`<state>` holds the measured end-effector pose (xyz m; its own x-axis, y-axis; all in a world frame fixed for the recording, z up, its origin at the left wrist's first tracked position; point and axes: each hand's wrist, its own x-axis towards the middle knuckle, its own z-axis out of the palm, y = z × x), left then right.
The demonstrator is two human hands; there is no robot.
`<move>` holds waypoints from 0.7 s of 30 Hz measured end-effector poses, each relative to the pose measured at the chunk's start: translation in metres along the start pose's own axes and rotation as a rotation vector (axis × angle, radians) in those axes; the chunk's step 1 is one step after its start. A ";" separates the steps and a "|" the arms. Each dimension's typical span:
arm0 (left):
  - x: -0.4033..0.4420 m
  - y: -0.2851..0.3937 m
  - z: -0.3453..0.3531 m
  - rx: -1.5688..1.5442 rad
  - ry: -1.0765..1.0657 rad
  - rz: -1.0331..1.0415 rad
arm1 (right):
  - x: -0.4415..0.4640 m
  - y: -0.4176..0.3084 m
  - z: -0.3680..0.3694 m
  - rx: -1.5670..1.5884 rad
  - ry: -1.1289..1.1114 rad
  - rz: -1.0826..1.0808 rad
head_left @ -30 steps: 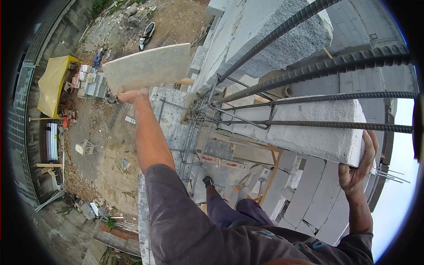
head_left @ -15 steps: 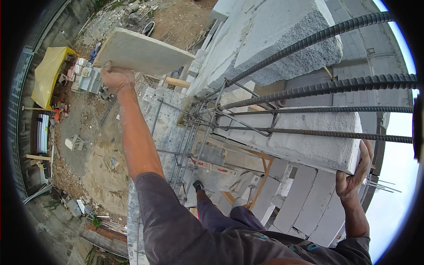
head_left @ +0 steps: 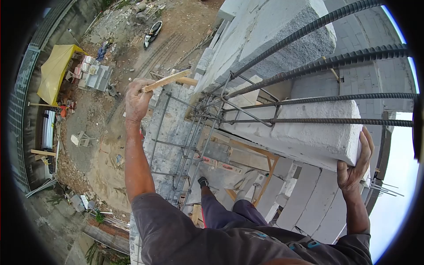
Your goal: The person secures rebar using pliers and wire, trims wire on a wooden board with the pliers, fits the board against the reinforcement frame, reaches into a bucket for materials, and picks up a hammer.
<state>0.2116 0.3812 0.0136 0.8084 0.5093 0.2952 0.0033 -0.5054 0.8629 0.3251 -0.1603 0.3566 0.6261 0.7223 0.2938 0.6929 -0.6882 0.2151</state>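
My left hand (head_left: 138,100) is closed on the end of a plywood board (head_left: 167,81), which shows nearly edge-on. The board is held out over the yard, left of the rebar column. My right hand (head_left: 356,167) grips the rough end of a light grey concrete block (head_left: 316,126), fingers along its end face and thumb at the lower edge. That block lies on top of the wall. Ribbed rebar (head_left: 318,120) runs across in front of it toward the right.
A large rough-ended block wall (head_left: 274,39) stands at the top. Below my arms are a rebar cage (head_left: 181,154), a grey scaffold platform (head_left: 165,128) and wooden framing (head_left: 266,182). Far down in the yard are a motorbike (head_left: 153,34) and a yellow tarp (head_left: 57,73).
My left hand has moved right and slightly down, turning the board from its broad face to its edge. My right hand stays on the block. The view has shifted slightly.
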 end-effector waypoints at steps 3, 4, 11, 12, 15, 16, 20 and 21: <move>-0.040 0.016 -0.005 0.313 -0.058 -0.154 | 0.000 -0.001 -0.001 -0.010 -0.004 0.006; -0.053 0.021 -0.007 0.310 -0.079 -0.222 | 0.001 -0.002 -0.001 -0.003 0.002 0.008; -0.087 0.032 -0.010 -0.058 -0.313 -0.577 | 0.001 -0.006 -0.003 -0.019 0.016 0.010; -0.085 0.030 -0.008 -0.078 -0.317 -0.596 | 0.001 -0.005 -0.002 -0.014 0.024 0.004; -0.084 0.033 -0.009 -0.181 -0.353 -0.558 | 0.001 -0.003 -0.001 0.001 0.036 -0.009; -0.082 0.039 -0.012 -0.221 -0.369 -0.529 | 0.001 -0.004 -0.001 0.006 0.038 -0.010; -0.055 0.049 -0.022 -0.263 -0.363 -0.838 | 0.001 -0.005 -0.001 0.022 0.042 -0.011; -0.050 0.027 -0.021 -0.074 -0.340 -0.725 | 0.001 -0.005 0.000 0.019 0.042 -0.009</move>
<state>0.1592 0.3567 0.0310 0.7551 0.4470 -0.4796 0.5666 -0.0769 0.8204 0.3221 -0.1565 0.3561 0.6048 0.7244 0.3308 0.7050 -0.6802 0.2005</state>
